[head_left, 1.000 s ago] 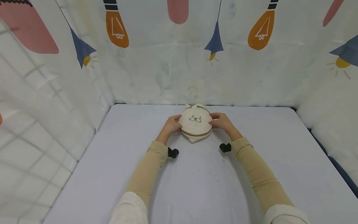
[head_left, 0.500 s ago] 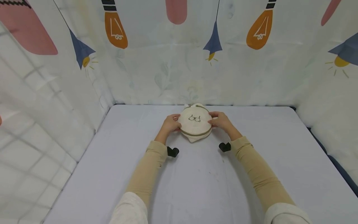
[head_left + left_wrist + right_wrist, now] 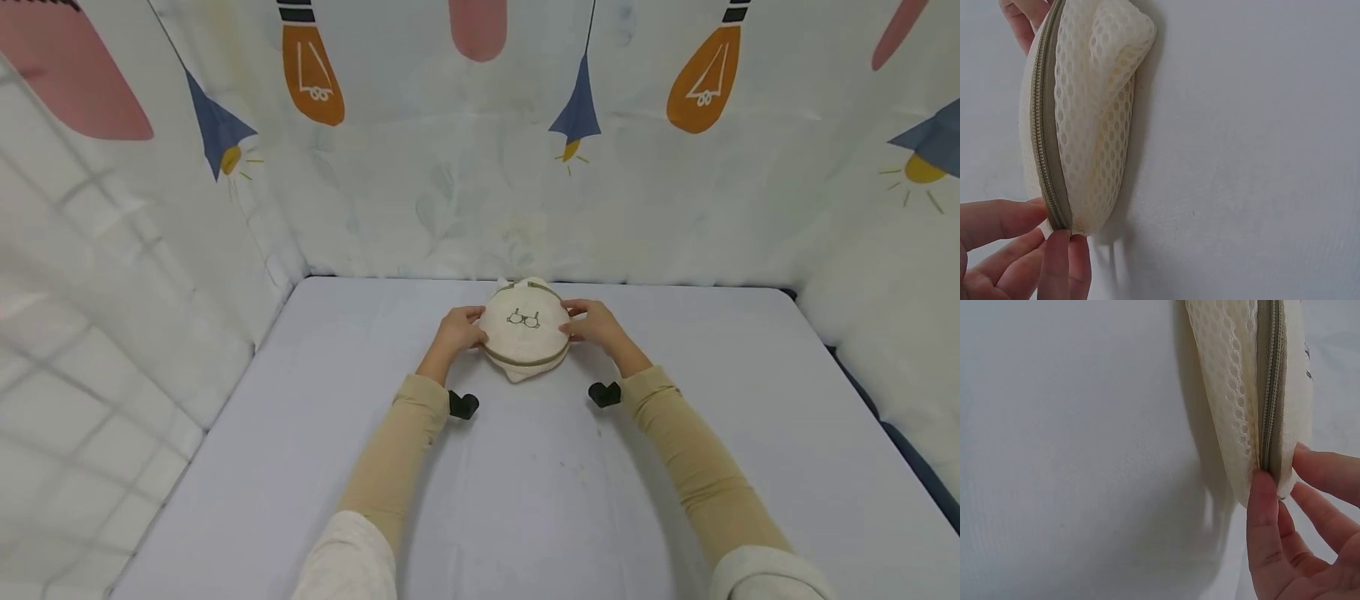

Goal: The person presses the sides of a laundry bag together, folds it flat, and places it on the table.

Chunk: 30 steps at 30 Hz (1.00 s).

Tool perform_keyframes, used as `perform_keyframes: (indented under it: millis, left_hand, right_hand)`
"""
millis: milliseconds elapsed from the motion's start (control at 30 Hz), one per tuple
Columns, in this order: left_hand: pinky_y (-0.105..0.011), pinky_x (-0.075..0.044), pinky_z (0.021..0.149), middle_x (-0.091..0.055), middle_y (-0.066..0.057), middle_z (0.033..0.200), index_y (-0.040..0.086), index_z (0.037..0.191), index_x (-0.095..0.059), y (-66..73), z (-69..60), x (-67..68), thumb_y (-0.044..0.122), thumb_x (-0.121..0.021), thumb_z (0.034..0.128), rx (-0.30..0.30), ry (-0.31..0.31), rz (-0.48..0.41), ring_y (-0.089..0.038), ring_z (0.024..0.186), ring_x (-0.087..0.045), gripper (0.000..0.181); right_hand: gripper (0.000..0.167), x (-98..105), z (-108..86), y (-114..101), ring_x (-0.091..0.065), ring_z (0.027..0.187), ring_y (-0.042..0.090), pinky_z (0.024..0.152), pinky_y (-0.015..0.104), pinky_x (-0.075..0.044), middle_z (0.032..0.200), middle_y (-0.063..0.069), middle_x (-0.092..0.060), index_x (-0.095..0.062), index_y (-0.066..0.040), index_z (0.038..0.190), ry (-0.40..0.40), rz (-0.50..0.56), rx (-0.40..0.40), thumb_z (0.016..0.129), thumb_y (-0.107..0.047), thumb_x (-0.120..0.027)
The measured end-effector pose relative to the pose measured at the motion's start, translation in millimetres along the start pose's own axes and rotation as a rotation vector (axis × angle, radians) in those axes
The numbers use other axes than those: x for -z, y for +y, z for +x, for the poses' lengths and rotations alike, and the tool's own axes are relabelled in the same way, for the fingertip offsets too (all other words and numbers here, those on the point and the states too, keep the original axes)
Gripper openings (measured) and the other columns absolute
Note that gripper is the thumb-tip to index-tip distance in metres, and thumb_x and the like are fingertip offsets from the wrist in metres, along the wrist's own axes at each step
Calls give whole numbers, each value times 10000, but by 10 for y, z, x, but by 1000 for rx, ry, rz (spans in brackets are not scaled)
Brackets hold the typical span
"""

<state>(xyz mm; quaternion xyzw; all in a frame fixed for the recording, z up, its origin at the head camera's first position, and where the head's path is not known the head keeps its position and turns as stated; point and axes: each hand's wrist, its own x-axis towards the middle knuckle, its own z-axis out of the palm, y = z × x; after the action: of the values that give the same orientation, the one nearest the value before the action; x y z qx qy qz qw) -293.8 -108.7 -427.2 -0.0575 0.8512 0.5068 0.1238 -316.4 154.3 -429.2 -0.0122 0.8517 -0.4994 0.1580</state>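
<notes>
A round cream mesh laundry bag (image 3: 522, 332) stands near the far edge of the table, its top panel bearing a small dark glasses motif. An olive-brown zipper (image 3: 1041, 125) curves along its side and looks closed in the part shown. My left hand (image 3: 459, 330) pinches the bag's left edge between thumb and fingers, by the zipper's end in the left wrist view. On the opposite edge, my right hand (image 3: 598, 327) pinches the rim, with one finger against the zipper band in the right wrist view. The bag's underside is hidden.
A white-covered table (image 3: 525, 500) lies under both arms. White curtains (image 3: 480, 200) printed with lamps and bulbs rise behind and beside it. Dark heart-shaped pieces (image 3: 464, 407) show at the wrists.
The bag and both hands keep almost the same place and hold. Only a slight shift of the head view shows.
</notes>
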Motion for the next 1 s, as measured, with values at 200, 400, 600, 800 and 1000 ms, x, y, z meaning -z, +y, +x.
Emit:
perform_keyframes:
  millis: [200, 400, 600, 800, 1000]
  left_hand:
    - [-260, -564, 781, -513, -161, 1514, 52, 1499, -526, 3, 24, 19, -72, -699, 892, 6, -16, 64, -174, 860, -658, 643]
    - [-225, -547, 741, -499, -176, 1521, 41, 1506, -511, -13, 5, -8, -71, -703, 906, 14, -42, 79, -124, 787, -627, 640]
    - [-334, -550, 898, -485, -188, 1529, 41, 1521, -490, -15, -2, 12, -36, -690, 910, -56, -37, 119, -254, 1015, -674, 647]
    - [-447, -332, 1177, -449, -183, 1559, 31, 1539, -457, -48, -8, 43, 52, -659, 923, -137, -67, 274, -346, 1449, -400, 648]
    - [-481, -322, 1180, -429, -195, 1570, 48, 1556, -435, -53, -32, 54, 80, -633, 955, -153, -80, 302, -360, 1463, -372, 634]
  right_hand:
    - [586, -28, 41, 32, -629, 941, 206, 852, 276, -576, 1420, 244, -472, -487, 0, 1511, -6, 2, -3, 962, -14, -688]
    - [589, -44, 44, 86, -619, 851, 144, 792, 232, -563, 1441, 215, -487, -495, -32, 1518, -20, -65, -30, 965, -46, -698]
    - [577, 26, 28, 45, -628, 862, 220, 799, 324, -510, 1395, 199, -564, -508, -45, 1512, -4, -251, 66, 974, -136, -695]
    - [574, 39, -43, -2, -531, 1209, 368, 1013, 498, -450, 1396, 220, -574, -506, -13, 1500, 2, -374, 118, 983, -182, -689]
    - [540, 28, -97, -58, -591, 1159, 369, 953, 482, -497, 1401, 227, -577, -516, -3, 1490, 7, -419, 146, 1003, -180, -666]
